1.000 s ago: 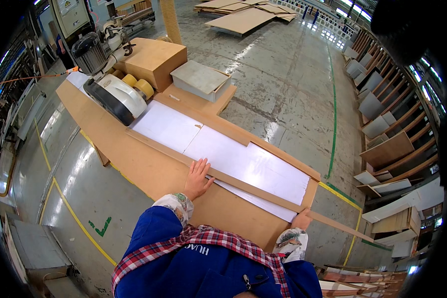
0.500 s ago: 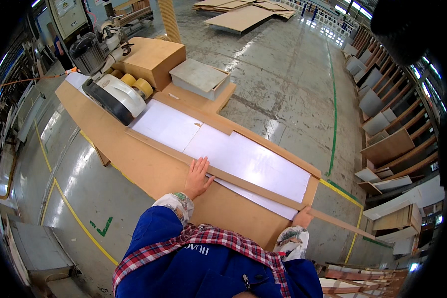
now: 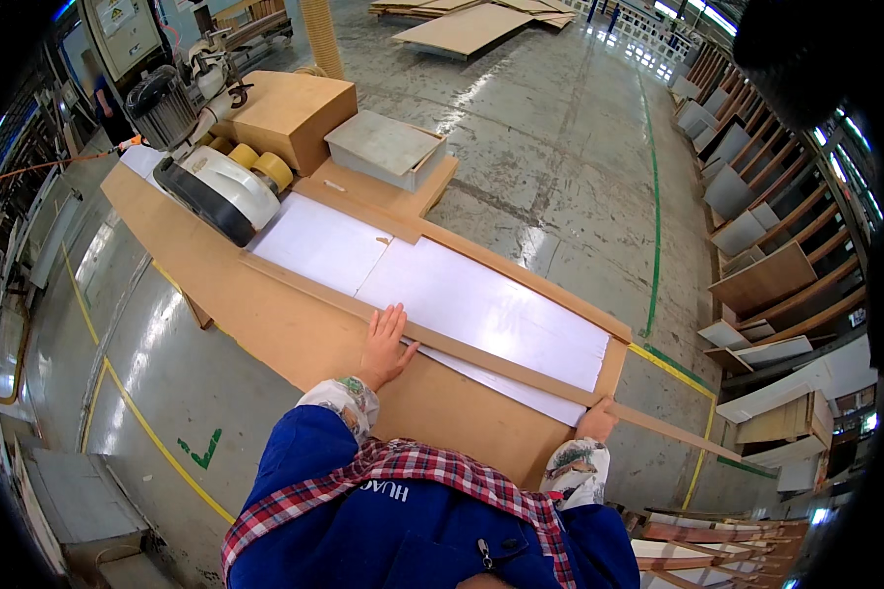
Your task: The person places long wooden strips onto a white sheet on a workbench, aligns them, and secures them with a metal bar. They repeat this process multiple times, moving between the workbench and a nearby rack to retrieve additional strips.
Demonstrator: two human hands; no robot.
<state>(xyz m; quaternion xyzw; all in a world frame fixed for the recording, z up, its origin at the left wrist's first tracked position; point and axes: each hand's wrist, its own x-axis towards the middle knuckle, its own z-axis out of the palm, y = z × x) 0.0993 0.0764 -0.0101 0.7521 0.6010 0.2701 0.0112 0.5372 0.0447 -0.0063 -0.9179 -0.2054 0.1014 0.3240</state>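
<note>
A long, narrow brown wood strip (image 3: 481, 360) lies slantwise along the white bench surface (image 3: 491, 304) and runs past the bench's right end. My left hand (image 3: 387, 346) rests on the bench at the strip's near edge, fingers stretched out and fingertips on the strip. At the bench's right end, my right hand (image 3: 597, 419) is closed around the strip; part of its grip is hidden. A second brown strip (image 3: 388, 227) lies against the far guide rail (image 3: 530, 278), toward the feeder machine (image 3: 231, 191) with yellow rollers.
A brown box (image 3: 295, 113) and a lidded grey box (image 3: 388, 147) stand behind the machine. Boards (image 3: 471, 29) lie stacked on the floor farther back. On the right, panels lean in a long rack (image 3: 756, 226). A person (image 3: 103, 98) stands at far left.
The second strip along the guide rail has slid left, toward the machine. My hands keep about the same places on the near strip. The whole view has shifted slightly.
</note>
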